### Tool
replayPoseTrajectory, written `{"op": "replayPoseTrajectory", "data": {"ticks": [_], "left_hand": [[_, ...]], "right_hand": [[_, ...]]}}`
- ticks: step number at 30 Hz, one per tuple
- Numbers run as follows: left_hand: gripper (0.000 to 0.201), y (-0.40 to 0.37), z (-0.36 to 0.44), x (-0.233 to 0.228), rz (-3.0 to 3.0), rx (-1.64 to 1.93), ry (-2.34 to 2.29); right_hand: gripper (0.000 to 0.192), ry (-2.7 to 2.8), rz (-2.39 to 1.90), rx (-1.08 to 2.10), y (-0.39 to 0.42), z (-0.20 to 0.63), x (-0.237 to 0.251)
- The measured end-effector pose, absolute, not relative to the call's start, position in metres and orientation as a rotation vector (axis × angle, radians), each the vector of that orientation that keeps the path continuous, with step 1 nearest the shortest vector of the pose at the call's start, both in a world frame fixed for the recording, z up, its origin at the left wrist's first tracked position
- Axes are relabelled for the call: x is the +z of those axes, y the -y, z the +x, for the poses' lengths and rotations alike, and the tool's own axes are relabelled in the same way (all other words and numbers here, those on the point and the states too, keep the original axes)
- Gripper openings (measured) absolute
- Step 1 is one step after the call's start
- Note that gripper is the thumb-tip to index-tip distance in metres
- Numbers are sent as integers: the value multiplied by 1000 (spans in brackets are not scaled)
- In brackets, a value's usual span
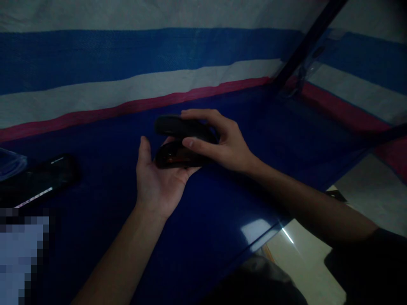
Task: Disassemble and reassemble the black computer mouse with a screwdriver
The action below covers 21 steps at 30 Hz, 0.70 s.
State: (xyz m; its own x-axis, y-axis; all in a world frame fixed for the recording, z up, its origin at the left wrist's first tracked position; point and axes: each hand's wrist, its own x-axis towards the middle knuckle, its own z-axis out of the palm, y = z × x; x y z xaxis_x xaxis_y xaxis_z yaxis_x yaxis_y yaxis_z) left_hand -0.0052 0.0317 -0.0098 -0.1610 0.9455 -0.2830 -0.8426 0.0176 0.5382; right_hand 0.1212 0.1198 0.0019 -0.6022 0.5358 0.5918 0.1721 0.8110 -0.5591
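Stapler (pixel 182 142), dark, jaws apart, held above the blue counter (pixel 206 220). Left hand (pixel 157 180) cups its base from below, palm up, steadying it; right hand (pixel 222 142) grips the top arm, fingers wrapped over, keeping it lifted. Left of the stapler, a dark glossy object (pixel 41 180) lies on the counter; behind it, striped tarp (pixel 127 63).

Both hands — left hand (pixel 157 180) cupping, right hand (pixel 222 142) gripping — hold a dark mouse (pixel 181 142) above the blue table (pixel 222 220).

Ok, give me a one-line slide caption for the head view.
Left hand cradles a dark computer mouse while right hand lifts its top shell over a blue table.
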Motion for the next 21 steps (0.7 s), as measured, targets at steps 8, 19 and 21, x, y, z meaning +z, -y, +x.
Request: {"op": "replayPoseTrajectory", "data": {"ticks": [8,19,21], "left_hand": [[15,-38,-11,-16,452,1566,-1216],[6,-39,-10,-22,593,1612,-1375],[10,-40,-11,-23,614,1643,-1393]], "right_hand": [[33,2260,-1337,18,-181,152,-20],[31,2472,-267,420,-121,120,-6],[39,2515,-202,430,-110,113,-11]]}}
